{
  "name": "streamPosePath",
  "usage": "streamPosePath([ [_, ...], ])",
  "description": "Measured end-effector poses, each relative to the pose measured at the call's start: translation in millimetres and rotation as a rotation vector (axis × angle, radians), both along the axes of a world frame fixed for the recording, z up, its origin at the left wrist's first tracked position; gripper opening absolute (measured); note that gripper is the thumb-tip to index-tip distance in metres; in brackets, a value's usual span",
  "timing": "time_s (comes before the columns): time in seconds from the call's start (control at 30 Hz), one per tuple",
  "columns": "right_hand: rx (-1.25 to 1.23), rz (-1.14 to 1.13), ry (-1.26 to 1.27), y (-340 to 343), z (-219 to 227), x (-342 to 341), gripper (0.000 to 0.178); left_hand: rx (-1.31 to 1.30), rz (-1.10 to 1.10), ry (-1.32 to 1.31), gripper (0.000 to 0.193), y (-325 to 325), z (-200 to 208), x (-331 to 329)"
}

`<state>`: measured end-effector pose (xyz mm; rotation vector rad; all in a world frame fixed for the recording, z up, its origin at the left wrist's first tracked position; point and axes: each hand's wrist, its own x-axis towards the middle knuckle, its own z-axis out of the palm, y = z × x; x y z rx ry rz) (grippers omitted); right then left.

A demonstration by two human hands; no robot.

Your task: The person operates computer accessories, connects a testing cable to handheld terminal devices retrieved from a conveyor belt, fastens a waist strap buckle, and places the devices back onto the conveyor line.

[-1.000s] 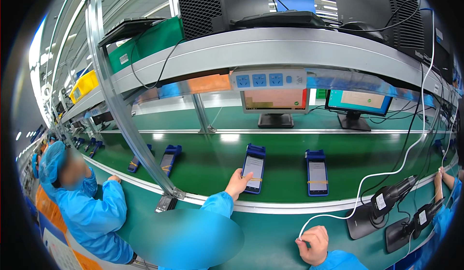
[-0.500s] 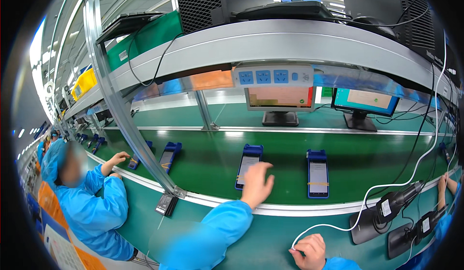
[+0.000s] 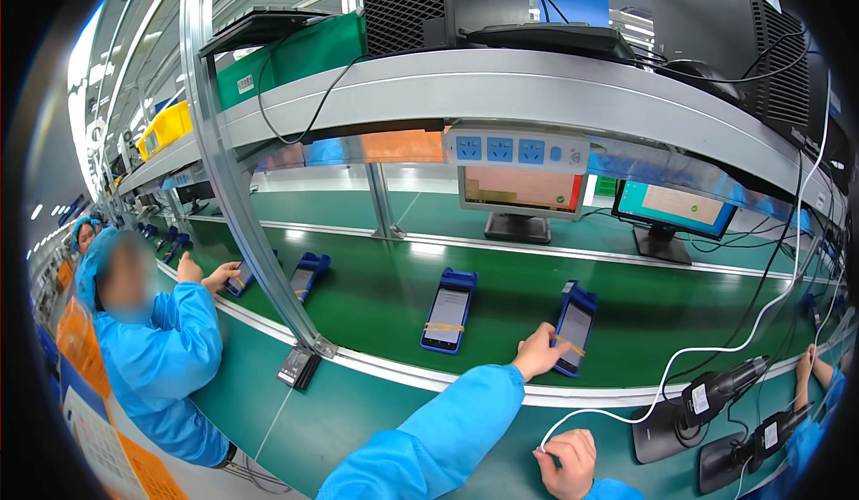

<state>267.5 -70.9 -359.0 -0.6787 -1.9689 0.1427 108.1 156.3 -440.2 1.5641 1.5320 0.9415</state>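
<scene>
A phone [image 3: 574, 328] in a blue cradle lies screen-up on the green belt [image 3: 376, 294], tilted a little, with a yellow tape strip across its lower part. My left hand [image 3: 540, 350] touches its lower left edge, fingers loosely curled and open, the fingertips on the screen near the tape, not gripping it. I judge this as the step of reaching a passing phone; the next move calls for a firm hold on the cradle's sides or a careful pinch at the tape.

My right hand [image 3: 565, 461] is nearer my body, below the belt's pale rail [image 3: 465, 384], closed around the end of a white cable [image 3: 716, 357]. The cable loops up and away to the right.

A second phone [image 3: 448, 309] in the same blue cradle lies just left, well clear of my fingers. Right of my hands, two black scanners [image 3: 725, 384] rest in stands. Beyond the belt stand two monitors [image 3: 521, 189]. At the far left, a co-worker [image 3: 157, 348] in blue handles another phone.
</scene>
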Motion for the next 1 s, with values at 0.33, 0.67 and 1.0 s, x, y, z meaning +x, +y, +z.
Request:
streamPosePath([
  [0.33, -0.05, -0.183, 0.078, 17.7, -15.4, 13.5, 0.026, 0.105, -0.16, -0.211, 0.032, -79.2, 30.9, -76.2],
  [0.67, -0.243, -0.201, 0.401, 20.1, 36.9, 16.3, 0.015, 0.287, -0.445, 0.267, 0.032, -218.1, 86.2, -100.9],
  [1.0, -0.629, -0.002, 0.048, 14.9, 34.6, -8.4, 0.01, 0.399, -0.599, 0.332, 0.032, -226.7, 94.2, -90.4],
])
